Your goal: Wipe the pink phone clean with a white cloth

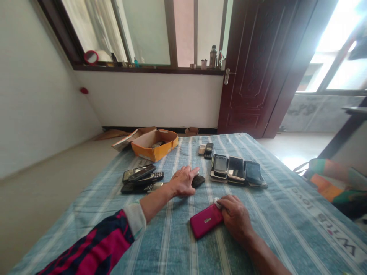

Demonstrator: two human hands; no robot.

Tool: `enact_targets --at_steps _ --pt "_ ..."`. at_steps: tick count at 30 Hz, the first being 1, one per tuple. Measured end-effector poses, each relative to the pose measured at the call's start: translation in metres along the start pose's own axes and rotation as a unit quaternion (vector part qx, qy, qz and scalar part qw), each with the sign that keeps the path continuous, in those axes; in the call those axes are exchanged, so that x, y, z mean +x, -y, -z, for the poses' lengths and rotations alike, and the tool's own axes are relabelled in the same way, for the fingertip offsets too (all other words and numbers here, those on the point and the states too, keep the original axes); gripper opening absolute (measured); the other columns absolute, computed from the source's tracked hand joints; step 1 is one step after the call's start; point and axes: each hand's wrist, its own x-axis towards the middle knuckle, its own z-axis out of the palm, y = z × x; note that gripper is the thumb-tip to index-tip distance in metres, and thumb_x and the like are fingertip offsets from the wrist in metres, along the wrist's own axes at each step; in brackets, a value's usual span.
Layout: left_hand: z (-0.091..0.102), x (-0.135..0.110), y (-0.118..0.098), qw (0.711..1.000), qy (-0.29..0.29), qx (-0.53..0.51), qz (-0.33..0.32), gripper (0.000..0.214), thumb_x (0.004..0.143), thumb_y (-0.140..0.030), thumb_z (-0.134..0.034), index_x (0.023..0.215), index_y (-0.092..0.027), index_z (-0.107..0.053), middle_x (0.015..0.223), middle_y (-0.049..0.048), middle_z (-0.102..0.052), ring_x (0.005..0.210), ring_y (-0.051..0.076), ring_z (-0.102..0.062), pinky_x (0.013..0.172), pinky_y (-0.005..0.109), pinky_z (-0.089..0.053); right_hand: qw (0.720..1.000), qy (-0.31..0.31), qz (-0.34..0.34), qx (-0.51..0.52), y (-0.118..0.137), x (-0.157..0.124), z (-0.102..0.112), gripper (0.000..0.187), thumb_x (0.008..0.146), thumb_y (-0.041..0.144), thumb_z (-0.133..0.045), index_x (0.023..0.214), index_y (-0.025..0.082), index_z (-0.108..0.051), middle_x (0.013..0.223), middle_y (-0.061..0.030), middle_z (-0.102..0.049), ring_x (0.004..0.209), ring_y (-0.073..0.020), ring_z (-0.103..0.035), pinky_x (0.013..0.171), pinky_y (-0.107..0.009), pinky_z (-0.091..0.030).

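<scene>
My left hand (pixel 182 181) reaches over a dark mobile phone (pixel 198 181), thumb and fingers around its near end; the palm hides part of it. Closer to me, a pink mobile phone (pixel 205 220) lies tilted on the bed cover, back side up. My right hand (pixel 235 215) is at its upper right end, fingers pinched on a small white wad (pixel 217 203) that looks like cloth or tissue. The wad touches the phone's edge. Left of my left hand lies a pile of old mobile phones (pixel 140 176), some overlapping.
An open orange box (pixel 156 152) with phones inside stands at the far left of the striped bed cover (pixel 149 244). Several touchscreen phones (pixel 236 168) lie stacked in a row at the right. Behind them are two small phones (pixel 208 149). A dark red door (pixel 255 68) stands beyond.
</scene>
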Motion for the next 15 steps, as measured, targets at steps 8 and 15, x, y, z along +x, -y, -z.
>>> enact_targets --at_steps 8,15 --pt "-0.014 -0.036 -0.014 0.997 -0.016 0.067 -0.018 0.047 0.074 -0.014 -0.053 0.121 -0.015 -0.05 0.109 0.014 -0.061 0.101 0.029 -0.055 0.086 0.039 -0.047 1.0 -0.004 0.004 -0.004 0.0 0.0 0.002 0.033 0.078 0.005 -0.045 0.081 0.023 -0.073 0.084 -0.0034 -0.068 0.083 -0.0181 -0.057 0.075 -0.027 -0.043" --pt "-0.004 -0.082 0.0 0.999 -0.026 0.045 -0.015 0.038 0.071 -0.012 -0.051 0.108 -0.018 -0.056 0.104 0.0104 -0.065 0.1 0.027 -0.058 0.088 0.037 -0.048 1.0 -0.008 0.005 -0.003 0.0 0.001 0.0 0.031 0.081 0.006 -0.046 0.08 0.022 -0.072 0.083 -0.0026 -0.067 0.082 -0.0169 -0.056 0.074 -0.026 -0.042"
